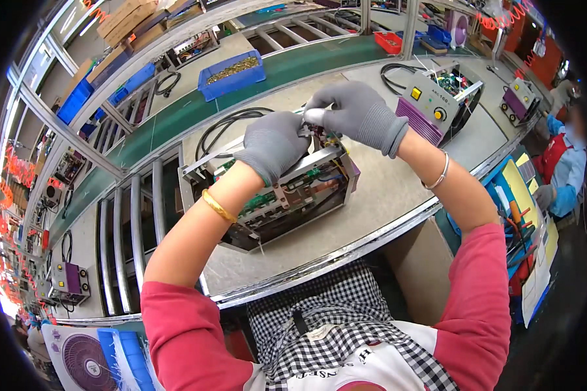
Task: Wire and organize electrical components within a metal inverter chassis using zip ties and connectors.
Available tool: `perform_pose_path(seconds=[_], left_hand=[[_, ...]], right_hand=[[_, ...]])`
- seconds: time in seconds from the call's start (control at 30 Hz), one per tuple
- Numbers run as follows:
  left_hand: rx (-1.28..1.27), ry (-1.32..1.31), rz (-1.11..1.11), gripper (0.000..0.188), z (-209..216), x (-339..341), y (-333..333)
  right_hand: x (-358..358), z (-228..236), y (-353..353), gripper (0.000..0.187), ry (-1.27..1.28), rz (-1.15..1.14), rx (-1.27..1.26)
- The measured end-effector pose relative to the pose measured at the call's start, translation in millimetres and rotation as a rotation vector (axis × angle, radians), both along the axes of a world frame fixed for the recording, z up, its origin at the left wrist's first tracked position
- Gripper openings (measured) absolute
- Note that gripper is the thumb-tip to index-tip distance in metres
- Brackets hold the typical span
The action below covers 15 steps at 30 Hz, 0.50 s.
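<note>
An open welding machine (287, 195) stands on the workbench before me, its circuit boards, wires and metal side rails exposed. Both my hands wear grey knitted gloves and meet above its far right corner. My left hand (275, 144) rests over the top of the machine, fingers closed near a cluster of small parts and wires. From the right, my right hand (359, 114) reaches in with thumb and fingers pinched together at the same spot. What the fingertips hold is too small and covered to make out. A black cable (218, 133) lies coiled behind the machine.
Right of me stands another welding machine (430, 107) with a purple side. A green conveyor belt (293, 72) runs behind, bearing a blue bin (231, 75) of small brass-coloured parts. Metal rollers (134, 228) lie left. Tools (518, 225) and a person (567, 163) are at the right.
</note>
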State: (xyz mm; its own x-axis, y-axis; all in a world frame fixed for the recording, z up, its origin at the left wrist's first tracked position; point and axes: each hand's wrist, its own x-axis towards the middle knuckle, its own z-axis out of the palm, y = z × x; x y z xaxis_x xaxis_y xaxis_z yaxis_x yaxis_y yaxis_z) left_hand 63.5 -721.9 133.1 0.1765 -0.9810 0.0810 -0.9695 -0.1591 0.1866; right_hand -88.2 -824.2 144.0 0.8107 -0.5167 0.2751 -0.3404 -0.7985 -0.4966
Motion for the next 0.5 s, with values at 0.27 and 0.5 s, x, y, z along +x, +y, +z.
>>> perform_pose_path(seconds=[0.27,0.5], left_hand=[[-0.070,-0.473,-0.177,0.014,0.2,-5.7,-3.5],[-0.104,-0.147,-0.206,0.029,-3.3,4.2,5.6]], right_hand=[[-16.9,15.1,-46.1,0.028,-0.564,0.020,0.530],[-6.2,17.7,-46.3,0.023,-0.629,0.030,0.336]])
